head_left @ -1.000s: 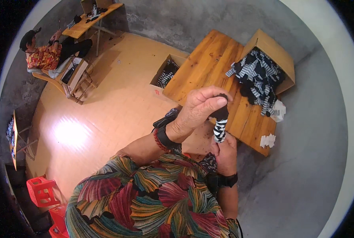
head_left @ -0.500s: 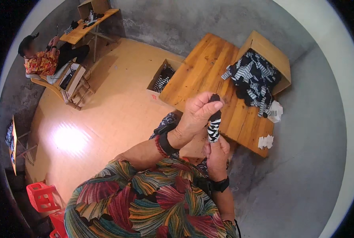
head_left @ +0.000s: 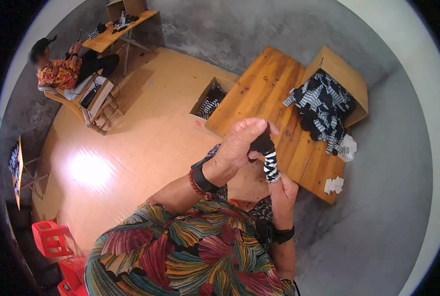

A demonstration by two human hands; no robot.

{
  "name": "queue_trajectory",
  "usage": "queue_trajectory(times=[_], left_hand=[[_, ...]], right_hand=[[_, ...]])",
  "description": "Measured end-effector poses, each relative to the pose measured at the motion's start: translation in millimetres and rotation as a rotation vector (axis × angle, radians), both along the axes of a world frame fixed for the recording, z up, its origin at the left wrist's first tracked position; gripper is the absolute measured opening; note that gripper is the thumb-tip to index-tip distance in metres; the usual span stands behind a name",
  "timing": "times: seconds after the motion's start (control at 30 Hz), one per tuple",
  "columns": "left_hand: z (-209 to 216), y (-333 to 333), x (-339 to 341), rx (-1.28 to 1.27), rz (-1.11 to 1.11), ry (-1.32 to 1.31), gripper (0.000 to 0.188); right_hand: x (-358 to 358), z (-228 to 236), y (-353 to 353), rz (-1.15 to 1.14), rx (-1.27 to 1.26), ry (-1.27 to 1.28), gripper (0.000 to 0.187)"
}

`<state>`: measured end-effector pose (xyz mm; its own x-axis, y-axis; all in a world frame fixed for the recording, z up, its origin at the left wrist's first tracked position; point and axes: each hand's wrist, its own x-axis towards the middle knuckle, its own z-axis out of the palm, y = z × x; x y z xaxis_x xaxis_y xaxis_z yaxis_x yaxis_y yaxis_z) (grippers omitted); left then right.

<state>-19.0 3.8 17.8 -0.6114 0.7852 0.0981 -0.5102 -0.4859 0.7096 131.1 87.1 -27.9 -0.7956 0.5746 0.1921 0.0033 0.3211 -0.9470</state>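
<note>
Between my hands is a small knit piece (head_left: 271, 166), black at its upper end and striped black and white below; I cannot tell whether it is a sock or a glove. My left hand (head_left: 240, 143) is closed on the black end, with its thumb along the top. Below, my right hand (head_left: 283, 190) is closed at the striped end, its arm upright. Whether some right fingers are inside the knit is hidden. Both hands are held up over the near side of a wooden table (head_left: 259, 84).
On the table's right, a cardboard box (head_left: 352, 84) lies on its side, spilling a heap of striped knit pieces (head_left: 323, 106). White paper scraps (head_left: 334, 185) lie near the table's edge. Another box (head_left: 196, 106) stands on the floor. A seated person (head_left: 59, 73) is far left; red stools (head_left: 52, 239) are lower left.
My left hand has turned, its fingers reaching further over the black end, which now bends toward that palm. My right hand has shifted slightly right and down. The whole view has shifted a little.
</note>
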Motion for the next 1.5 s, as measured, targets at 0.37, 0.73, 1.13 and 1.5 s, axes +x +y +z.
queue_trajectory(times=[0.37,0.73,1.13,1.5], left_hand=[[7.8,-0.5,4.1,-0.174,-0.001,0.272,0.030],[3.0,0.2,-6.3,-0.056,0.166,0.080,0.020],[-11.8,19.3,16.7,-0.008,0.123,0.002,0.020],[0.4,6.4,2.6,-0.120,0.024,0.120,0.030]], right_hand=[[-5.7,11.2,-17.7,0.006,-0.418,-0.045,0.022],[-11.7,5.0,-15.8,0.040,-0.627,-0.117,0.017],[-11.1,-4.1,-26.8,-0.010,-0.685,0.083,0.019],[5.3,3.3,0.1,0.109,-0.576,-0.104,0.023]])
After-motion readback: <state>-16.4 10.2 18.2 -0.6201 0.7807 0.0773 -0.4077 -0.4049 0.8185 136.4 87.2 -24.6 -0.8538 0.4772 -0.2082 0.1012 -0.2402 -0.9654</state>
